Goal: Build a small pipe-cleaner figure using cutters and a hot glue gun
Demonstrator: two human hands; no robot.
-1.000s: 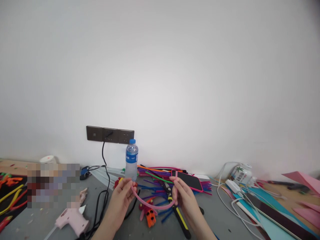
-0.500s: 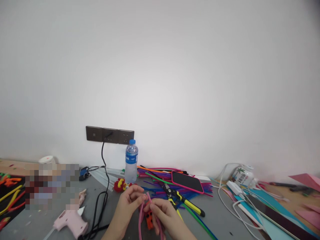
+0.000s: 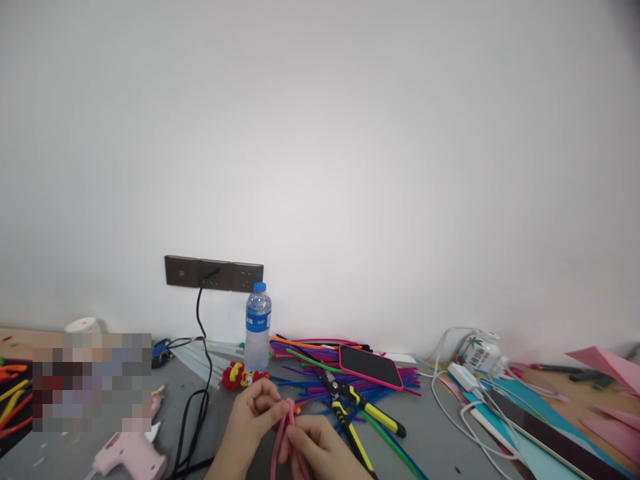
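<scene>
Pinched between the thumb and fingers of my left hand (image 3: 253, 421) is the top of a pink pipe cleaner (image 3: 277, 445), whose strands hang down between both hands. My right hand (image 3: 320, 445) is closed on the same pink pipe cleaner, just right of and below the left. The strands meet or cross near the fingertips; exactly how is too small to tell. A bit of orange shows behind the fingers, mostly hidden. Beyond my left hand lies a red and yellow fuzzy figure (image 3: 243, 377). Yellow-and-black pliers (image 3: 360, 407) lie just beyond my right hand.
A water bottle (image 3: 258, 330) stands near the wall. Many coloured pipe cleaners (image 3: 305, 387) lie under a pink-edged phone (image 3: 371, 366). At left are a pink glue gun (image 3: 131, 455) and a black cord (image 3: 201, 400). White cables (image 3: 440, 400) and a tablet (image 3: 545, 430) are at right.
My hands have come closer together, and the pink strands now meet at the fingertips. The orange piece with dark spots is now mostly hidden. The view has shifted slightly.
</scene>
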